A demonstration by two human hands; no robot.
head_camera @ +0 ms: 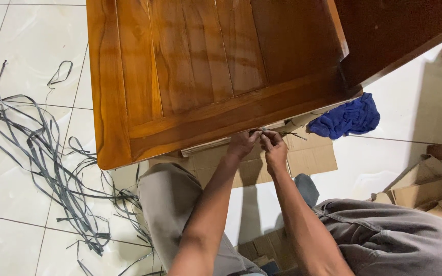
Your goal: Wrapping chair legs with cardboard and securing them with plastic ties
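Strip: thin grey piece (262, 131) at wooden panel (190, 76) edge
Left hand (241, 144): pinching strip
Right hand (274, 147): pinching strip
Floor: cardboard (313, 156)

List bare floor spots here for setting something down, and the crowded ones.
Free: white tile right of the blue cloth; tile between cardboard sheet and knees. Crowded: grey strips at left; both hands, left hand and right hand, at the wooden panel edge.
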